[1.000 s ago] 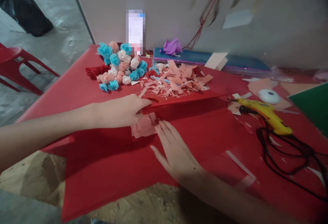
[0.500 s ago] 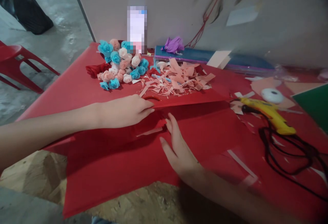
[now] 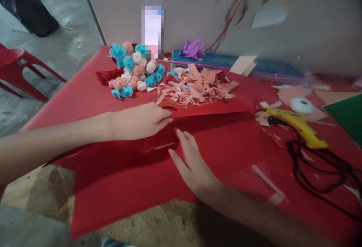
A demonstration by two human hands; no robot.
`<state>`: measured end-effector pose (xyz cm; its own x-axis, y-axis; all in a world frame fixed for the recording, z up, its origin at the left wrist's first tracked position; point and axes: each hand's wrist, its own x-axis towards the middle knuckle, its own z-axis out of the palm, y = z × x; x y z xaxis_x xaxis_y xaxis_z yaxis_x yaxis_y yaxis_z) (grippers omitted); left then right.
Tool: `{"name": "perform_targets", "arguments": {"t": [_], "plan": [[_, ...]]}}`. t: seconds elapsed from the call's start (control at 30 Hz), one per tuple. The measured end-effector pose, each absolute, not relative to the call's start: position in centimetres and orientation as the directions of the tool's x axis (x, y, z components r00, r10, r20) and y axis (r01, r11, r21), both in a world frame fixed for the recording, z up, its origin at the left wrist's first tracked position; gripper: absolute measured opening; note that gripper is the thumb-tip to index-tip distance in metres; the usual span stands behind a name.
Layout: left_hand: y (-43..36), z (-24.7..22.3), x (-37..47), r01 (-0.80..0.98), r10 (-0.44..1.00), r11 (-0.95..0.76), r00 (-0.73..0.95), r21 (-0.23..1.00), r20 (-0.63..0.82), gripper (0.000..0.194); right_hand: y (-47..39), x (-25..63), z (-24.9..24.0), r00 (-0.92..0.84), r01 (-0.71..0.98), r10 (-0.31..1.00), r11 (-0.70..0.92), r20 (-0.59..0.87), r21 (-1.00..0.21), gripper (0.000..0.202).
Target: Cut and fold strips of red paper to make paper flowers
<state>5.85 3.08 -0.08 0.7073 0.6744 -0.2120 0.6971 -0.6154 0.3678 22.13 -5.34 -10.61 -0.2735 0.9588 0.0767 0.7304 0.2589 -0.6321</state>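
A large red sheet lies folded over, its lower part hanging past the table's front edge. My left hand is closed on the raised upper layer of the sheet, near a curved red handle-like piece. My right hand reaches in under that layer, thumb apart from the fingers, its fingertips at a small red folded part with a pale strip along it. The tips of some right fingers are hidden by the red material.
Paper roses and pink paper scraps lie behind the sheet. A phone leans on the wall. At right are a yellow glue gun with black cable, a white roll and a green sheet. A red chair stands left.
My right hand has shifted slightly left and down, with its fingers closer to the small folded part. That part shows more now. My left hand keeps nearly the same place.
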Motion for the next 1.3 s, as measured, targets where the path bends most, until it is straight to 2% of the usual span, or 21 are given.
{"name": "perform_targets", "arguments": {"t": [0.3,0.5,0.8,0.9,1.13,1.3], "plan": [[3.1,-0.2,5.9,0.697,0.662,-0.633,0.713,0.337,-0.232,0.025,-6.0,20.1,-10.1,-0.396,0.783,0.908,0.411,0.136,-0.467,0.06],[3.2,-0.6,5.7,0.694,0.667,-0.644,0.716,0.321,-0.208,0.027,-6.2,18.6,-9.8,-0.426,0.766,0.887,0.459,0.181,-0.449,0.066],[3.3,-0.7,5.6,0.678,0.666,-0.644,0.725,0.354,-0.178,0.027,-6.2,17.8,-9.3,-0.461,0.757,0.871,0.487,0.171,-0.437,0.061],[3.3,-0.8,5.6,0.681,0.667,-0.637,0.722,0.361,-0.184,0.028,-6.1,17.8,-9.3,-0.482,0.778,0.853,0.522,0.201,-0.349,0.057],[3.2,-0.9,5.7,0.688,0.675,-0.633,0.715,0.355,-0.183,0.026,-4.9,17.6,-9.4,-0.576,0.79,0.725,0.612,0.378,0.03,0.034],[3.0,-0.5,6.1,0.703,0.672,-0.635,0.707,0.32,-0.221,0.024,-3.9,17.0,-9.4,-0.661,0.704,0.597,0.703,0.454,0.102,0.023]]}}
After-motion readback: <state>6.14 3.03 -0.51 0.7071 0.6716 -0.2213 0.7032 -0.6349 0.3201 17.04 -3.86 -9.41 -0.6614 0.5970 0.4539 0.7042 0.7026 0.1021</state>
